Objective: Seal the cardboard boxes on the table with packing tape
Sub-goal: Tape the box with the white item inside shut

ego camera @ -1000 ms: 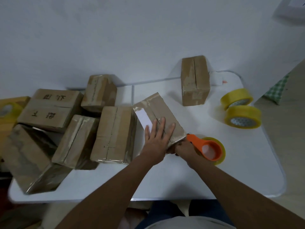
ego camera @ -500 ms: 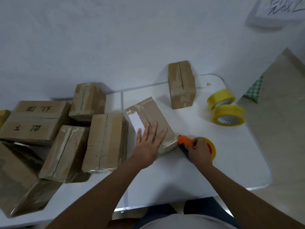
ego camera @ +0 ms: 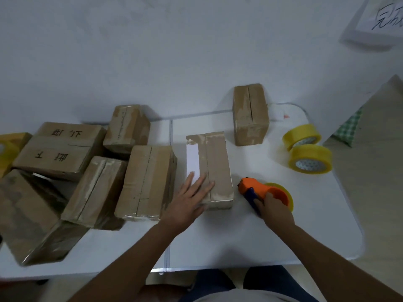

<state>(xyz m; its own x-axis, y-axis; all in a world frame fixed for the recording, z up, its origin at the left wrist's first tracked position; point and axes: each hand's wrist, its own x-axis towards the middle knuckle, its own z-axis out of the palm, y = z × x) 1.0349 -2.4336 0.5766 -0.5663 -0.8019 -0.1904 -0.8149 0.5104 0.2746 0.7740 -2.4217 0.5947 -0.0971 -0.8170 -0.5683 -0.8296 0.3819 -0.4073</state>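
Observation:
A cardboard box [ego camera: 214, 162] with a white label lies at the middle of the white table [ego camera: 272, 240]. My left hand [ego camera: 189, 200] rests flat on its near end, fingers straight. Just right of the box, my right hand [ego camera: 273, 211] grips the orange tape dispenser [ego camera: 259, 189] with its yellow roll, which sits on the table a little apart from the box. Another box [ego camera: 250, 114] stands at the back. Several more boxes [ego camera: 146, 182] crowd the left side.
Two spare yellow tape rolls [ego camera: 309, 159] lie at the table's right edge. A yellow roll [ego camera: 6, 149] shows at the far left. The wall runs behind the table, with a paper sign [ego camera: 383, 20] at the top right. Floor lies to the right.
The box under my left hand has turned from slanted to square with the table. My right hand has drawn the dispenser away from the box's corner and set it on the table.

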